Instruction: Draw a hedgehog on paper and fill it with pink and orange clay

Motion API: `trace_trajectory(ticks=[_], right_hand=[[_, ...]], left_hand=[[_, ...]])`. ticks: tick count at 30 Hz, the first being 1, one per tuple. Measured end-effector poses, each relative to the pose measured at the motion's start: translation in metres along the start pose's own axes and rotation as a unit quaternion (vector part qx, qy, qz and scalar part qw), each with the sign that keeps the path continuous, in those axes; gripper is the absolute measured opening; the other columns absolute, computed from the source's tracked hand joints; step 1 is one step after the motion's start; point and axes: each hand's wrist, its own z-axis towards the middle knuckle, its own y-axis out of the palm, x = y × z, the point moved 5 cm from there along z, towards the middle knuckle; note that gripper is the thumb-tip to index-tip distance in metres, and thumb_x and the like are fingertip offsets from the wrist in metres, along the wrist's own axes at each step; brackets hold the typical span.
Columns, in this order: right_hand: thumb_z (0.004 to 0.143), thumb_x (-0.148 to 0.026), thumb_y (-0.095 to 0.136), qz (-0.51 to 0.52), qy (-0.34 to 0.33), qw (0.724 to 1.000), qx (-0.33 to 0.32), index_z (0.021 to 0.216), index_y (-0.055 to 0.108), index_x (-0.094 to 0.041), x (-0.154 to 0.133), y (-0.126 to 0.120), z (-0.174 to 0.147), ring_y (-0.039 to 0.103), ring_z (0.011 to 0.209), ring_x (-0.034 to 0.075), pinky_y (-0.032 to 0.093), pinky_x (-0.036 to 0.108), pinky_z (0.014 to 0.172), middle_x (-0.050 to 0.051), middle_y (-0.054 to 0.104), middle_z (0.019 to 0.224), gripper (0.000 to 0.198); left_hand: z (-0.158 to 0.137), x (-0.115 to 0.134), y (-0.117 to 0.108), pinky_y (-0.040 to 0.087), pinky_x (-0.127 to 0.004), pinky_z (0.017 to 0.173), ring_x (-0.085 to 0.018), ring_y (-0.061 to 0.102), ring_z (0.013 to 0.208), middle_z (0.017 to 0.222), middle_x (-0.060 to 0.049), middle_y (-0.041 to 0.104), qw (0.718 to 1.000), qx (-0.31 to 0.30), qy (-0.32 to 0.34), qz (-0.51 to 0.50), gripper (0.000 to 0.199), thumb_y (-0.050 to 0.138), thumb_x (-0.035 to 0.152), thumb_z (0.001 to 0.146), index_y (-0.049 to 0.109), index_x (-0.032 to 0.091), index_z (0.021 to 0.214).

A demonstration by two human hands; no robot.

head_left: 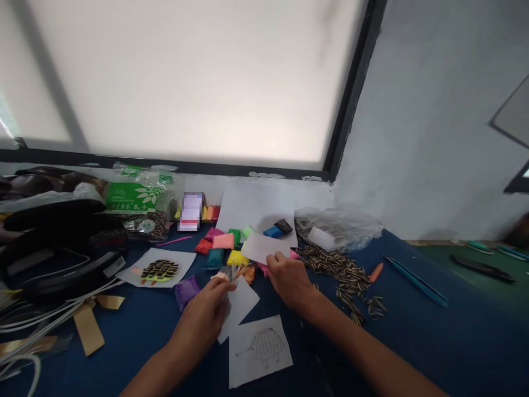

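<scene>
My right hand pinches the lower edge of a small white sheet of paper, raised over several coloured clay packets. My left hand is closed at a small clear plastic packet; its contents are hard to make out. Under the left fingers lies another white paper. Nearer to me rests a paper with a pencil hedgehog drawing. Around the hands are a purple packet, a yellow packet, a teal packet and an orange packet.
Loose sunflower seeds lie right of my right hand, with blue tweezers beyond. At left are a finished seed hedgehog on paper, a seed bag, a phone, black headgear and white cables.
</scene>
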Motion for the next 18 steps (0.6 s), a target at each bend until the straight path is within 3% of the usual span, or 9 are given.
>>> trace_trajectory(ticks=[3,6,12,18], right_hand=[[0.103,-0.031,0.057,0.027,-0.044,0.999,0.002,0.118,0.066,-0.018,-0.013,0.001,-0.003,0.069,0.100,0.023,0.057,0.039,0.085,0.008,0.068,0.118,0.022],[0.104,-0.032,0.052,0.048,-0.068,0.996,0.012,0.115,0.069,-0.019,-0.025,0.000,-0.004,0.071,0.099,0.023,0.055,0.033,0.081,0.008,0.070,0.112,0.024],[0.097,-0.037,0.064,0.053,-0.057,0.997,0.000,0.117,0.067,-0.014,-0.039,0.001,0.004,0.071,0.098,0.028,0.056,0.037,0.079,0.013,0.070,0.112,0.030],[0.100,-0.035,0.063,0.052,-0.037,0.998,-0.018,0.122,0.063,-0.016,-0.038,0.002,0.005,0.068,0.100,0.024,0.058,0.044,0.086,0.008,0.067,0.120,0.029]], left_hand=[[-0.001,-0.001,0.008,0.059,-0.035,0.084,-0.025,0.071,0.106,0.118,-0.009,0.070,0.999,-0.004,0.035,0.007,0.039,0.040,0.013,0.084,0.071,0.022,0.104],[-0.001,-0.003,0.013,0.059,-0.034,0.084,-0.024,0.071,0.103,0.113,-0.009,0.071,0.998,-0.001,0.059,0.017,0.038,0.040,0.011,0.085,0.072,0.021,0.103],[-0.004,-0.004,0.016,0.059,-0.038,0.087,-0.026,0.069,0.105,0.113,-0.011,0.071,0.994,0.009,0.098,0.045,0.039,0.039,0.010,0.088,0.072,0.022,0.102],[0.000,-0.002,0.019,0.058,-0.043,0.090,-0.027,0.068,0.104,0.113,-0.015,0.070,0.990,0.011,0.118,0.079,0.041,0.039,0.005,0.085,0.071,0.018,0.107]])
